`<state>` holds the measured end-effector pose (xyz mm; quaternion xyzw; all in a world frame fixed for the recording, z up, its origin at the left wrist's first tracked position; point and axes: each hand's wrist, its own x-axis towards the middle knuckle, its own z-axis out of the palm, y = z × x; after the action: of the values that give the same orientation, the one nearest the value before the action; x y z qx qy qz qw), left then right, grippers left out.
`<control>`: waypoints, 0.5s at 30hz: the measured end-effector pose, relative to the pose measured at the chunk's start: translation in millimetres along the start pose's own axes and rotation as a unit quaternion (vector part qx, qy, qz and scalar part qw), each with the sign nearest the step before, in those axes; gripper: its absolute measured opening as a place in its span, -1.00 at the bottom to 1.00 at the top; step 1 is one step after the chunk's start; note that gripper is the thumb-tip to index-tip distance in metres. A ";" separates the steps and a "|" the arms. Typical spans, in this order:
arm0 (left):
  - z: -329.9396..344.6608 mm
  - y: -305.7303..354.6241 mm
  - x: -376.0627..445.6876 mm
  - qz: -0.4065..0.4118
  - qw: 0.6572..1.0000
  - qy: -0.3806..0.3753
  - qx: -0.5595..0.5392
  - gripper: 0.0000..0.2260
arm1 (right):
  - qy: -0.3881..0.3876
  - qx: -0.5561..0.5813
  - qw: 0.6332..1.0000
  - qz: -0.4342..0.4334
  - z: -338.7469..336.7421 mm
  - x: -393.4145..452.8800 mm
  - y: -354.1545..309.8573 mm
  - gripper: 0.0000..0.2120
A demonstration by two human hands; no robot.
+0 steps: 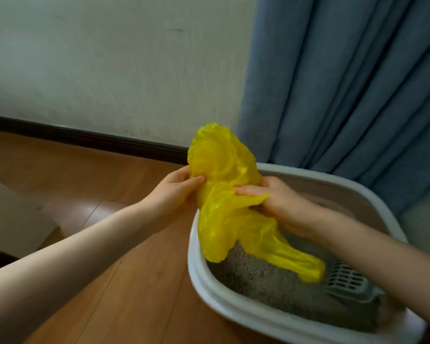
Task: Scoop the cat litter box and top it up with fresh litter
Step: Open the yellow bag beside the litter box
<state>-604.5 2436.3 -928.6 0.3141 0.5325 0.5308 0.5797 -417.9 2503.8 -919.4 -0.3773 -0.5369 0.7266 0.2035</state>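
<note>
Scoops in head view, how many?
1. The scoop lies on the litter inside the litter box, at its near right end, partly behind the yellow bag. Another could be hidden under the bag or forearm.

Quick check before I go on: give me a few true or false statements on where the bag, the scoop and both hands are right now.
1. Both hands hold the yellow bag. True: the left hand and the right hand each grip it.
2. The scoop is in the right hand. False: it lies in the litter, held by neither hand.
3. The bag hangs over the litter box. True.
4. The litter box stands on carpet. False: it stands on a wooden floor.
5. A blue curtain hangs behind the box. True.
</note>
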 end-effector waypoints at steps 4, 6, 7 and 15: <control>18.5 -10.4 16.3 -0.014 0.993 0.091 0.075 -0.92 | 0.151 -0.066 0.984 -0.065 -30.5 -17.8 4.5 -0.85; 32.1 -6.6 14.3 0.015 0.989 0.084 0.125 -0.82 | 0.226 -0.121 0.963 -0.090 -43.2 -22.7 6.6 -0.84; 40.4 -3.7 10.3 0.032 0.988 0.054 0.143 -0.73 | 0.246 -0.143 0.954 -0.096 -46.9 -25.0 7.0 -0.84; 56.6 -15.3 -3.6 0.124 0.965 -0.029 0.230 -0.72 | 0.092 0.022 0.994 -0.061 -26.3 -21.5 -5.7 -0.73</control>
<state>-545.9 2440.6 -928.5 0.5180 0.5800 0.4525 0.4366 -384.8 2507.2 -910.6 -0.4048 -0.5214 0.6868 0.3041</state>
